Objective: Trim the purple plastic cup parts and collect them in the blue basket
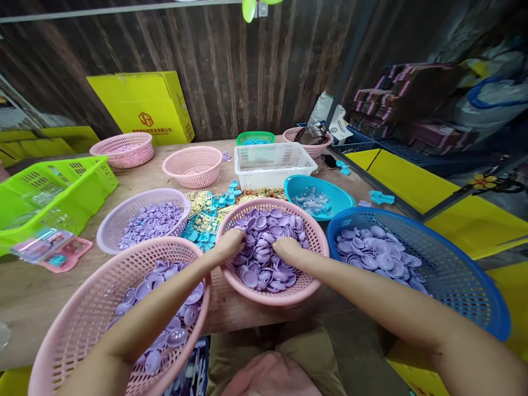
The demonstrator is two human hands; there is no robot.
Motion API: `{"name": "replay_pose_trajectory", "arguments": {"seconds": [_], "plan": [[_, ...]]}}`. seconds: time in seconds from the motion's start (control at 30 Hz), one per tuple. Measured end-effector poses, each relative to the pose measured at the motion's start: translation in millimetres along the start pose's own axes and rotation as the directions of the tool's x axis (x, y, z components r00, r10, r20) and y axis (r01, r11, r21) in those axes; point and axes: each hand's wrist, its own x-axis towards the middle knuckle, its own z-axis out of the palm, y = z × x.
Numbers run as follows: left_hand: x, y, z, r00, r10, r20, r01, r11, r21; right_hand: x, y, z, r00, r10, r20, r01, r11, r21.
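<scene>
A round pink basket (307, 242) sits near the front edge of the counter (25, 297). It is full of little purple round caps (266, 242), piled loose, some face up and some tipped over.

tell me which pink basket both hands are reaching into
The round pink basket at the centre front. Left hand and right hand both rest in its purple discs; the other pink baskets go untouched.

Pretty pastel setup: lilac plastic discs (264, 247) sat in a pink mesh basket (307, 289). Right of that basket was a deep blue basket (462, 269), behind it a turquoise bowl (325, 190), far left a lime-green crate (82, 187).
</scene>
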Motion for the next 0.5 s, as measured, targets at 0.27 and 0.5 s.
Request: {"name": "replay_pose_trajectory", "arguments": {"seconds": [0.27,0.5], "plan": [[-6.4,4.4,-0.9,0.999,0.039,-0.019,-0.039,0.999,0.004,3.0,-4.6,7.5,0.996,-0.082,0.047,0.083,0.997,-0.012],[-5.2,2.0,-1.9,0.999,0.011,-0.052,-0.017,0.993,-0.118,-10.1,5.3,-8.5,0.999,-0.028,-0.027,0.029,0.998,0.056]]}}
